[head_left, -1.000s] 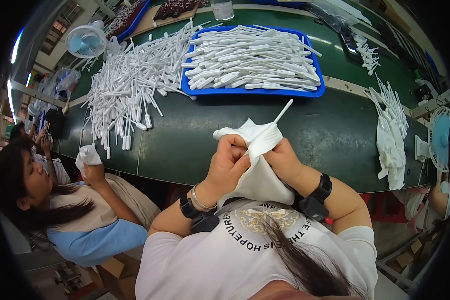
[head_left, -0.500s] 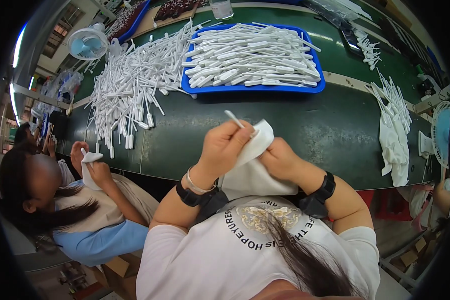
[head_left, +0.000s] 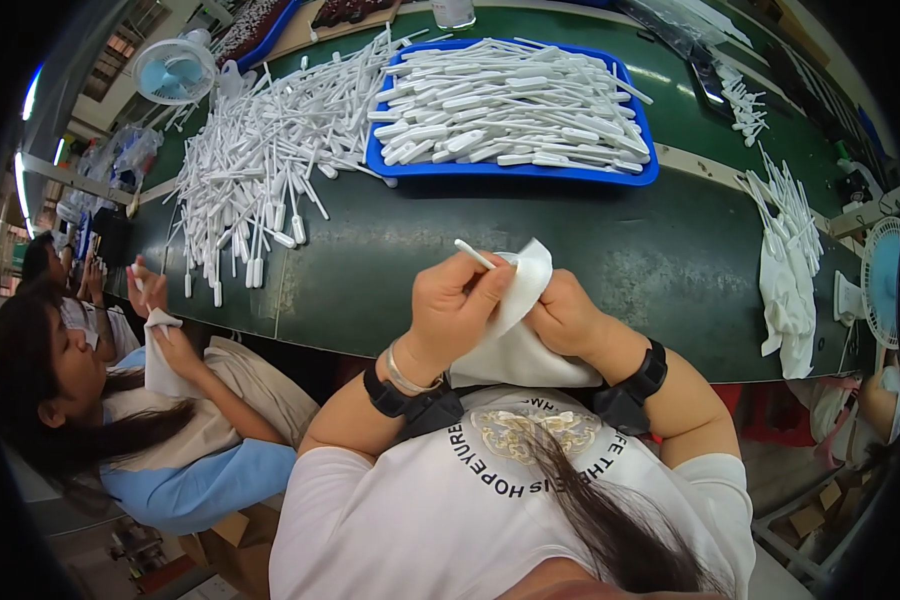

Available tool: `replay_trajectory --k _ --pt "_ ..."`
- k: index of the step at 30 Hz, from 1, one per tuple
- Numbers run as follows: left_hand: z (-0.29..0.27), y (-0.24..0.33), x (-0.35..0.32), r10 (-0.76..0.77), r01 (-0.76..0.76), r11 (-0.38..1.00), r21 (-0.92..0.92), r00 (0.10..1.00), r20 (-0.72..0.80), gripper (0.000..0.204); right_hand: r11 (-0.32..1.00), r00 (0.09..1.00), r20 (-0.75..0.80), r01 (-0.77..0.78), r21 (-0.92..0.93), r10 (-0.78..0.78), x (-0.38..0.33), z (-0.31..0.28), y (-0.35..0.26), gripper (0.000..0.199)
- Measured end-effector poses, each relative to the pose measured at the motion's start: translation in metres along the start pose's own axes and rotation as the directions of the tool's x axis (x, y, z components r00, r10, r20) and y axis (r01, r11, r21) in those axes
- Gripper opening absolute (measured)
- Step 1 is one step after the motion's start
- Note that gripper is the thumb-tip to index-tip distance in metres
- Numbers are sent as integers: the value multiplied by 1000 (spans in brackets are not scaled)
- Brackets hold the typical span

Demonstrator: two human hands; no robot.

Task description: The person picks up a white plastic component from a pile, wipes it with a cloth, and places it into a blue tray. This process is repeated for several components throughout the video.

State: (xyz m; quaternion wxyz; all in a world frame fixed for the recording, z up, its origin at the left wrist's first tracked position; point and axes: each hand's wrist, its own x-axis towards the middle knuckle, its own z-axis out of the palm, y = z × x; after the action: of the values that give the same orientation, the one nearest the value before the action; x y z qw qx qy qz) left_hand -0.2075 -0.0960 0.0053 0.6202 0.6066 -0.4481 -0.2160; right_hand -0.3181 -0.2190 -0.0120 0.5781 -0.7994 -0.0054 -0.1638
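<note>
White stick [head_left: 475, 255] pinched in left hand [head_left: 457, 305] grip over the green desk [head_left: 390, 260], right hand [head_left: 568, 318] clamped on white cloth [head_left: 515, 320] wrapped round the stick, blue tray [head_left: 515, 172] of sticks behind, loose pile [head_left: 260, 170] to the left, co-worker's hand [head_left: 148, 290] with cloth nearby

A green table [head_left: 590, 250] carries a blue tray [head_left: 515, 170] and loose white sticks [head_left: 260, 170]

My feed is bright and evenly lit from overhead; soft glare streaks the green table [head_left: 590, 250] near the blue tray [head_left: 515, 170]. Fisheye bending curves the edges, the corners go black, and the centre stays sharp.
</note>
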Motion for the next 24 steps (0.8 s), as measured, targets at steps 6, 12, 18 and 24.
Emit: replay_trajectory --k 6,12,18,24 --pt "-3 14 6 -46 -23 960 -279 970 -238 13 978 996 -22 81 -194 -87 -2 -3 -5 19" --pt "-26 16 12 -77 -53 901 -431 957 -278 11 999 1000 -9 20 -30 -21 1 -4 -6 19" --pt "1 10 -2 -130 98 967 -236 984 -124 13 997 1000 -13 15 82 -14 -1 -1 0 18" --pt "-16 6 3 -106 -12 866 -500 972 -207 13 932 990 -89 -69 355 108 -4 0 0 23"
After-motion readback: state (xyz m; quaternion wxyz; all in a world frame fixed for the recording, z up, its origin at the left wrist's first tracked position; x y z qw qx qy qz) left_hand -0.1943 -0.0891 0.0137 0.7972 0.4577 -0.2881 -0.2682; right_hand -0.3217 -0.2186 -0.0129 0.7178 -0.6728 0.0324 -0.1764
